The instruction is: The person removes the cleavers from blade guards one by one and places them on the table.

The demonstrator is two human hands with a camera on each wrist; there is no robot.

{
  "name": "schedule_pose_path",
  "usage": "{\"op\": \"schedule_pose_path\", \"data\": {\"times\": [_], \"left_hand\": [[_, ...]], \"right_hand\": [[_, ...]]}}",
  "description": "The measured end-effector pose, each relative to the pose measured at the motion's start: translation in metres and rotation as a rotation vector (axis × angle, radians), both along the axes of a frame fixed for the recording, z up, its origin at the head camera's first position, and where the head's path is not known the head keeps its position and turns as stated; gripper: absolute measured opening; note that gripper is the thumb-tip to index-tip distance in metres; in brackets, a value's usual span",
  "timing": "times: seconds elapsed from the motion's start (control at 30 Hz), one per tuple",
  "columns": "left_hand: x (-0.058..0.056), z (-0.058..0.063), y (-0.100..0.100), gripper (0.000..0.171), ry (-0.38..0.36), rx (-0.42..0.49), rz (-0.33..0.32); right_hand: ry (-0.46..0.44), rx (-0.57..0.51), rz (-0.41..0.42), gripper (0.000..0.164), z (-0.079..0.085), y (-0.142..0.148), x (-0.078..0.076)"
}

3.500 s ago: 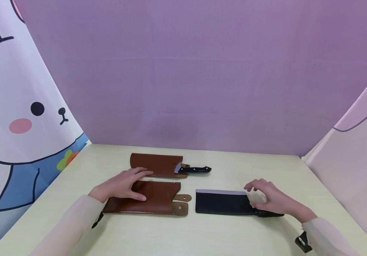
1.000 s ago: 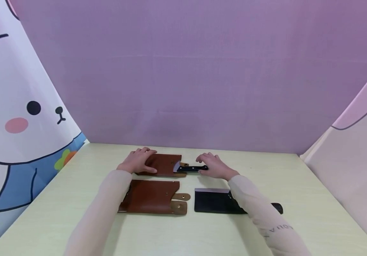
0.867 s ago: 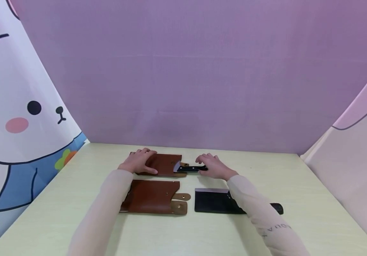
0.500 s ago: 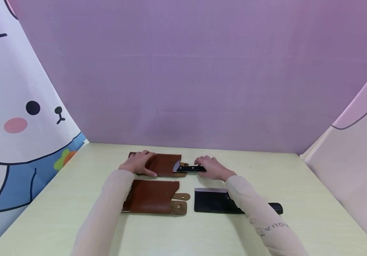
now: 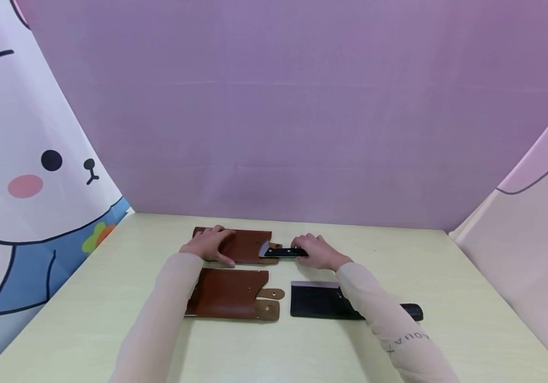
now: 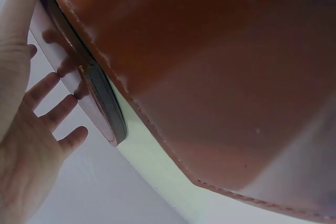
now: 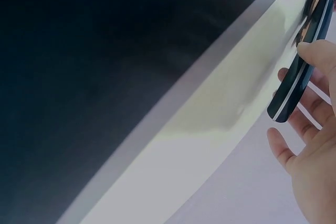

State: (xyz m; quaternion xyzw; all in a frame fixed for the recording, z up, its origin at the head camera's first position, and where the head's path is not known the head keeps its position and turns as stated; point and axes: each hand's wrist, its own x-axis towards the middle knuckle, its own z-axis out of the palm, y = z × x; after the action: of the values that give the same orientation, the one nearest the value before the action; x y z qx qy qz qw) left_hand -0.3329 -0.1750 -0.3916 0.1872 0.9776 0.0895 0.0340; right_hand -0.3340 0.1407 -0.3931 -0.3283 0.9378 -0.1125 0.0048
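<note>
In the head view, my left hand (image 5: pixel 209 247) rests on the far brown leather knife sheath (image 5: pixel 247 244), fingers spread across its left part. The left wrist view shows the fingers of that hand (image 6: pixel 31 140) straight, with fingertips at the sheath's surface. My right hand (image 5: pixel 320 252) pinches the black riveted handle of a kitchen knife (image 5: pixel 278 252); most of its blade is hidden in the far sheath. Thumb and fingers sit on either side of the knife handle (image 7: pixel 294 87) in the right wrist view.
A second brown sheath (image 5: pixel 230 292) with two snap straps lies nearer, partly under the left forearm. Right of it lies a cleaver (image 5: pixel 319 302), black blade with a silvery edge, its handle partly hidden by the right sleeve. A purple panel (image 5: pixel 274 133) stands behind the table (image 5: pixel 254 351).
Both hands have moved from the nearer sheath and the cleaver to the far sheath and knife. Within the last second, the right hand has settled lower and closer around the knife handle.
</note>
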Motion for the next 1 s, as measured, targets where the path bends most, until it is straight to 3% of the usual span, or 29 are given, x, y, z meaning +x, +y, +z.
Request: {"op": "schedule_pose_path", "data": {"times": [0.23,0.57,1.0], "left_hand": [[0.0017,0.0013,0.0032,0.099,-0.028,0.0,0.006],[0.0013,0.0071,0.0047,0.101,-0.057,-0.068,-0.021],[-0.002,0.0041,0.003,0.102,-0.059,-0.083,-0.05]], "right_hand": [[-0.024,0.0,-0.007,0.029,0.0001,-0.0022,0.0006],[-0.048,-0.006,0.006,0.031,-0.0017,-0.0049,-0.0012],[-0.052,0.0,0.005,0.03,-0.0046,-0.0074,-0.0004]]}}
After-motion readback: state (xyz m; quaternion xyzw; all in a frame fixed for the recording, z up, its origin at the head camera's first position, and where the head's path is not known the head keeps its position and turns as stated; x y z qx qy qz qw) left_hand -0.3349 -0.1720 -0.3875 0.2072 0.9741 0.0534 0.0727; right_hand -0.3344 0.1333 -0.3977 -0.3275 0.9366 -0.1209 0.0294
